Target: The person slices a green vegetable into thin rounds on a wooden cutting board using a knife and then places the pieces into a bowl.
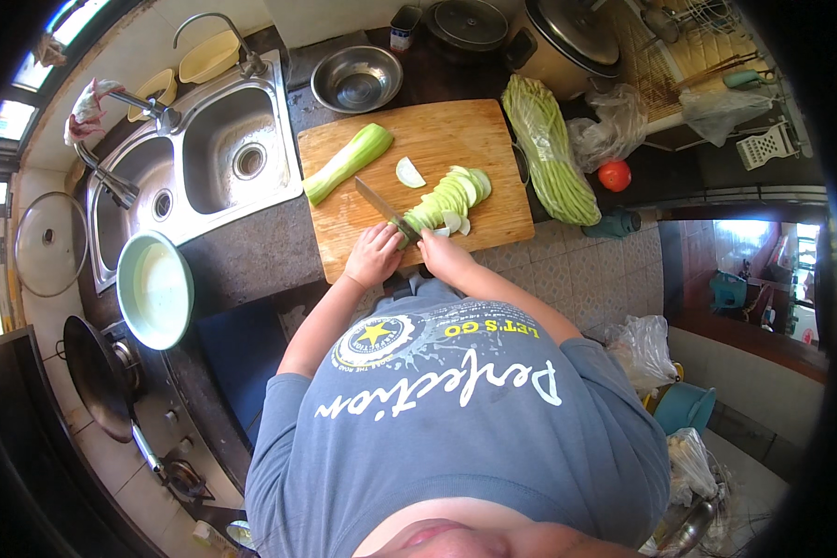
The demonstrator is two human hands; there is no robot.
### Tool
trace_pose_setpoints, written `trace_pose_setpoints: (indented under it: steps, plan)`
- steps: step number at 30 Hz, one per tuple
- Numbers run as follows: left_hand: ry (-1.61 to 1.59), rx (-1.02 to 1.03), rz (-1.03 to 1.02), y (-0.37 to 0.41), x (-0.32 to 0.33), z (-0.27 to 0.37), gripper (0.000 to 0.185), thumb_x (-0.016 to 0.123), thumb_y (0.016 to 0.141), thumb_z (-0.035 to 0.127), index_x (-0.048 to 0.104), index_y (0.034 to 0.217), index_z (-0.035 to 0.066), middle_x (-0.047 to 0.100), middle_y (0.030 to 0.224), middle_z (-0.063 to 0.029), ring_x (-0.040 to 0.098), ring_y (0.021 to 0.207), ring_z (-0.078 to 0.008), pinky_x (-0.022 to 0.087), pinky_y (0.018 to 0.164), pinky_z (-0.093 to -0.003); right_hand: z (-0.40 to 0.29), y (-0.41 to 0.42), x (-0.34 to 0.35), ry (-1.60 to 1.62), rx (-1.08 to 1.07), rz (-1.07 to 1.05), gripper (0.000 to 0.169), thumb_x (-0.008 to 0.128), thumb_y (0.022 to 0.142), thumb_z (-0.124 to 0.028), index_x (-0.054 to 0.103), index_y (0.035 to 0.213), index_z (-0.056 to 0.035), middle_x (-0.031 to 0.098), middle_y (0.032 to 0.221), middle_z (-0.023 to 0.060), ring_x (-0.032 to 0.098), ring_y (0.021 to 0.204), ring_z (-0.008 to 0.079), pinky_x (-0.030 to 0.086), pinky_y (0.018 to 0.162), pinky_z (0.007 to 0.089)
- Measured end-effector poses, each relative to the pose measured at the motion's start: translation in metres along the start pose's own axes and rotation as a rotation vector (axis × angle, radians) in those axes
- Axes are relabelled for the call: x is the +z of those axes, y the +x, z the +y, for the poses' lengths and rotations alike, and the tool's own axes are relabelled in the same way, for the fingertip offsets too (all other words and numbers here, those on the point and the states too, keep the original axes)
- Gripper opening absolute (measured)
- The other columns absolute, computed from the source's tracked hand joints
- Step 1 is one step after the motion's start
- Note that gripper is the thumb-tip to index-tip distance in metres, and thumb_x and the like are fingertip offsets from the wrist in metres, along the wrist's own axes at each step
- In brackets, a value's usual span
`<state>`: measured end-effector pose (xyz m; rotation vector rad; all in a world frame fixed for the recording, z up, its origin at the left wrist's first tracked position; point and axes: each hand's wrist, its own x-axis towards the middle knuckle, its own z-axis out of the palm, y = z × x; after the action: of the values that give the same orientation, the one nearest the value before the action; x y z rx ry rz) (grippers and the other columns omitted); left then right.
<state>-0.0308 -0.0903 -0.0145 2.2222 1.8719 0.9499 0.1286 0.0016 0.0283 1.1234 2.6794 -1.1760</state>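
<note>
On a wooden cutting board [460,132], a kitchen knife [383,202] stands across the near end of a row of thin, pale green vegetable slices [453,194]. My right hand [445,257] is closed around the knife's handle end, near the board's front edge. Just left of the blade, my left hand [375,254] holds the uncut piece of the green vegetable [402,240], mostly hidden by the fingers. A peeled, light green length of vegetable [349,162] lies at the board's left. One half-round slice [410,173] rests apart near the middle.
Left of the board is a double steel sink [230,139], with a pale green basin [155,289] at its near side. A steel bowl [357,79] stands behind the board. Bagged long green beans [549,150] and a tomato [614,176] lie to the right.
</note>
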Motion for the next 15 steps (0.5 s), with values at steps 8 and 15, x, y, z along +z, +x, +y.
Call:
trace_pose_setpoints:
  steps: [8, 15]
  plan:
    - [0.006, 0.004, 0.001, 0.0, 0.002, 0.0, 0.037, 0.064, 0.067, 0.014, 0.055, 0.101, 0.005, 0.053, 0.109, -0.0128, 0.05, 0.103, -0.0302, 0.041, 0.086, -0.0406, 0.0, -0.006, -0.012, 0.046, 0.064, 0.004, 0.021, 0.046, 0.089, -0.019, 0.048, 0.093, 0.0013, 0.058, 0.076, 0.0282, 0.056, 0.075, 0.0449, 0.043, 0.062, 0.0512]
    - [0.021, 0.0, 0.004, -0.002, 0.004, -0.001, 0.039, 0.066, 0.066, 0.014, 0.054, 0.102, 0.004, 0.053, 0.108, -0.0131, 0.049, 0.102, -0.0312, 0.041, 0.086, -0.0411, -0.018, -0.02, -0.028, 0.048, 0.018, 0.05, 0.017, 0.043, 0.089, -0.018, 0.044, 0.088, -0.0008, 0.057, 0.07, 0.0269, 0.056, 0.069, 0.0451, 0.043, 0.059, 0.053]
